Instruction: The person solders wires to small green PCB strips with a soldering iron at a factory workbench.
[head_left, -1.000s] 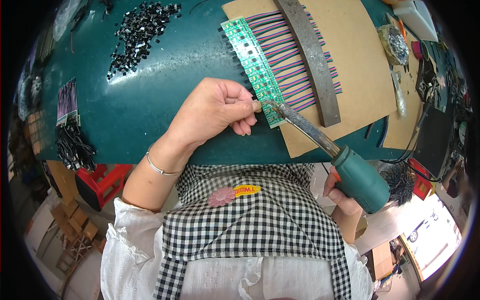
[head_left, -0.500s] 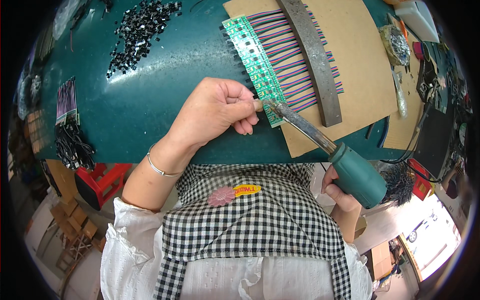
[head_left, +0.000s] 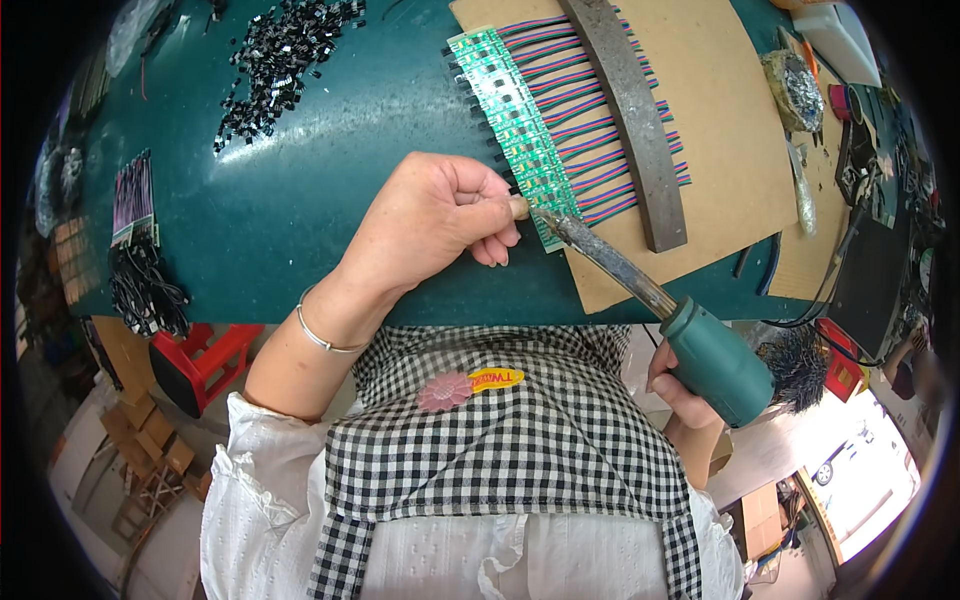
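A green circuit board panel (head_left: pixel 512 115) lies slanted on the bench, small black parts jutting from its left edge. Striped multicoloured wires (head_left: pixel 562 98) run from its right side. At the board's lower left edge, my left hand (head_left: pixel 430 215) is closed in a pinch; whatever sits between thumb and fingers is hidden. My right hand (head_left: pixel 682 392) grips the green handle of a soldering iron (head_left: pixel 716 362), partly behind it. The iron's tip meets or hovers just over the board's lower end, close to my left thumb; contact is hard to tell.
A curved dark metal bar (head_left: pixel 640 140) lies across the wires on a brown board (head_left: pixel 735 180). Small black connectors (head_left: pixel 270 75) are heaped at the far left. Bundled black cables (head_left: pixel 145 285) lie at the left edge, and a foil-wrapped lump (head_left: pixel 790 90) sits far right.
The soldering iron's handle has dipped slightly toward me and its tip has shifted a little. My left hand keeps its pinch at nearly the same spot.
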